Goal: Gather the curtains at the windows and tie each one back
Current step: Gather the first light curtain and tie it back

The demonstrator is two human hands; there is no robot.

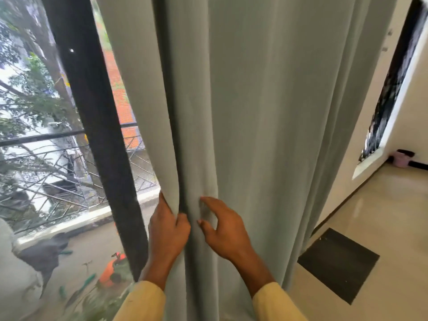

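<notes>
A pale grey-green curtain [266, 112] hangs in long folds down the middle of the view, in front of a tall window. My left hand [168, 230] grips the curtain's left edge, fingers wrapped behind the fold and thumb in front. My right hand [222, 228] is just to the right of it, its spread fingers touching the cloth with the fingertips pressing into a fold. No tie-back is in view.
A black window frame post [97, 135] stands left of the curtain, with glass, a balcony railing and trees beyond. On the right are a cream tiled floor [382, 216] with a dark square panel [338, 262], a white wall, another window [391, 89] and a small pink pot [401, 158].
</notes>
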